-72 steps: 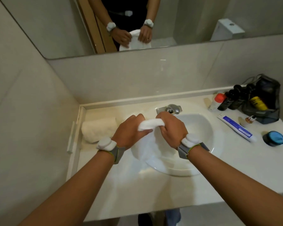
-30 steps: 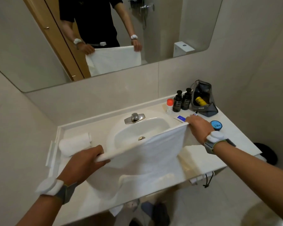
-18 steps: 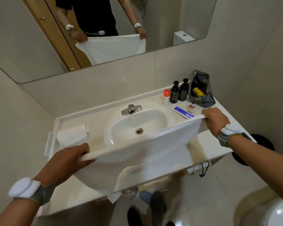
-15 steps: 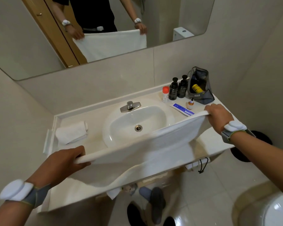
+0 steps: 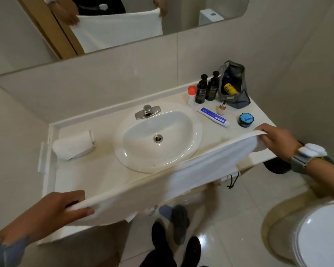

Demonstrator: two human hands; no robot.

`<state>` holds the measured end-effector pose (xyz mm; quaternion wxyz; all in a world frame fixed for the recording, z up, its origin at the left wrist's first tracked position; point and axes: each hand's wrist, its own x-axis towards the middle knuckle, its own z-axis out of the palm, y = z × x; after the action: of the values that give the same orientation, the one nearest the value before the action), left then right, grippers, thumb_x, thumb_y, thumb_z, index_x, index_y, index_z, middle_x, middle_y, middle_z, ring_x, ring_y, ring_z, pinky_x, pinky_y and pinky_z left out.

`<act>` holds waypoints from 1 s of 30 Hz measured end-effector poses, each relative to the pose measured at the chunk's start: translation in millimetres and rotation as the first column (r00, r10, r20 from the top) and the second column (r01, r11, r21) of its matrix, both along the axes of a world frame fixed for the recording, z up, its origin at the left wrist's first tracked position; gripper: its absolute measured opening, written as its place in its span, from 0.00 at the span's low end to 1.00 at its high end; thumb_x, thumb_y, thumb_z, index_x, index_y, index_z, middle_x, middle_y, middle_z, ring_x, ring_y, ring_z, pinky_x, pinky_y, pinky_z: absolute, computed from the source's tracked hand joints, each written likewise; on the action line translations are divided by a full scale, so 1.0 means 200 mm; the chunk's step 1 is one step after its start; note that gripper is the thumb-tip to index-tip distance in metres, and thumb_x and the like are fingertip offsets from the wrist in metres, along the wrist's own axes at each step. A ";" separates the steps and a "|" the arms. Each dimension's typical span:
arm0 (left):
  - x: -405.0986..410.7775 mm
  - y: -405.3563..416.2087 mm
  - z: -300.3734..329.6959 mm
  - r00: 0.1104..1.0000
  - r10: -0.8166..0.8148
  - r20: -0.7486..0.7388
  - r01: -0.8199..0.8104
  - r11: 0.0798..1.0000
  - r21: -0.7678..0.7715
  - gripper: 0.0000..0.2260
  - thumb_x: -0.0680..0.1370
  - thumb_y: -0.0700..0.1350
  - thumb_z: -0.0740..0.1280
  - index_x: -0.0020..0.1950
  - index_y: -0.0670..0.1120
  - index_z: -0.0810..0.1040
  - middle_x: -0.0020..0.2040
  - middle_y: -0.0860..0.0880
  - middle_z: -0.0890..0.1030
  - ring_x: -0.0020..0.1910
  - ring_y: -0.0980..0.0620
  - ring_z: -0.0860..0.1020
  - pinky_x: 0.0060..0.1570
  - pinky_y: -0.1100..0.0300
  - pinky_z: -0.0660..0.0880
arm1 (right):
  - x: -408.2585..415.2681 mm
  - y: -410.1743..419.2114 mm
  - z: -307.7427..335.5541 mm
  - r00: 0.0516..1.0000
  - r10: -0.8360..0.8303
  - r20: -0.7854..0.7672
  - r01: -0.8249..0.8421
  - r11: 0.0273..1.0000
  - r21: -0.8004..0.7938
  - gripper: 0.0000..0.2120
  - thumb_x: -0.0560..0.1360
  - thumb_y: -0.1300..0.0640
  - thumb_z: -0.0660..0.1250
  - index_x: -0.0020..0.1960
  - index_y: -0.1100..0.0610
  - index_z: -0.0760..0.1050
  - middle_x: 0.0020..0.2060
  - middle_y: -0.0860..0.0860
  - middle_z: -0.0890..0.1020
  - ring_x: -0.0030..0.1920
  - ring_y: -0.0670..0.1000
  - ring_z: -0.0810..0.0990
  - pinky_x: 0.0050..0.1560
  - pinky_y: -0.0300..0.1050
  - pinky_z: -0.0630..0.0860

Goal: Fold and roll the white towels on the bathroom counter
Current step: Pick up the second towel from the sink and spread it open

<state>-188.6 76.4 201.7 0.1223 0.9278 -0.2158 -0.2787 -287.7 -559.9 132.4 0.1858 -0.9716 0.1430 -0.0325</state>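
- The left hand (image 5: pixel 52 211), lower left of the frame, and the right hand (image 5: pixel 278 140), at right, each pinch a top corner of the white towel (image 5: pixel 201 168).
- The towel hangs spread along the worktop (image 5: pixel 96 170) front edge, below the sink (image 5: pixel 158 137).
- A rolled towel (image 5: pixel 72 145) lies at the worktop's left end.

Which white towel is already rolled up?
The rolled towel lying on the counter left of the sink. The other towel is spread open, held at its top corners by the left hand and right hand.
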 end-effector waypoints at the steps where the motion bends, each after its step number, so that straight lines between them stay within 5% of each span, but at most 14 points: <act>1: 0.02 0.02 -0.03 1.000 -0.011 -0.019 0.011 1.000 -0.005 0.19 0.72 0.67 0.67 0.44 0.51 0.75 0.34 0.54 0.78 0.32 0.57 0.77 0.35 0.60 0.72 | -0.01 0.00 -0.01 1.000 0.013 -0.020 -0.012 1.000 0.024 0.09 0.78 0.62 0.63 0.55 0.52 0.77 0.47 0.54 0.83 0.46 0.59 0.80 0.47 0.53 0.76; 6: 0.13 0.07 -0.17 0.993 -0.053 -0.107 0.055 0.998 0.014 0.28 0.72 0.71 0.64 0.45 0.45 0.72 0.36 0.48 0.76 0.31 0.60 0.73 0.35 0.59 0.70 | -0.02 0.01 0.00 0.998 -0.026 -0.051 0.031 0.993 0.117 0.09 0.79 0.63 0.63 0.50 0.52 0.79 0.39 0.53 0.83 0.31 0.51 0.79 0.36 0.46 0.76; 10: 0.30 0.08 -0.28 0.984 -0.085 -0.159 0.092 0.995 0.036 0.25 0.74 0.68 0.64 0.47 0.45 0.76 0.38 0.51 0.80 0.35 0.59 0.78 0.43 0.55 0.76 | 0.06 0.02 -0.03 0.993 -0.103 -0.059 0.110 0.983 0.148 0.06 0.80 0.57 0.64 0.48 0.49 0.79 0.33 0.51 0.81 0.27 0.51 0.78 0.31 0.46 0.76; 21: 0.69 -0.01 -0.69 0.996 -0.064 0.058 0.065 0.998 0.000 0.05 0.77 0.55 0.69 0.42 0.57 0.77 0.40 0.55 0.77 0.39 0.59 0.76 0.42 0.56 0.76 | 0.38 0.11 -0.29 0.862 -0.496 -0.107 0.508 0.840 0.191 0.11 0.79 0.48 0.61 0.46 0.53 0.77 0.34 0.55 0.84 0.28 0.56 0.84 0.37 0.54 0.84; 30: 0.93 0.02 -0.93 0.993 0.073 0.095 -0.059 0.989 -0.136 0.06 0.76 0.47 0.72 0.42 0.57 0.78 0.40 0.55 0.77 0.39 0.55 0.76 0.42 0.52 0.75 | 0.63 0.11 -0.45 0.814 -0.569 -0.118 0.579 0.811 0.085 0.18 0.77 0.44 0.58 0.54 0.54 0.79 0.41 0.59 0.84 0.38 0.63 0.83 0.48 0.59 0.82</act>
<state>-2.2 80.9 15.6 0.1822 0.9369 -0.2090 -0.2128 -162.4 -538.2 42.1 0.2173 -0.8708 0.4394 -0.0365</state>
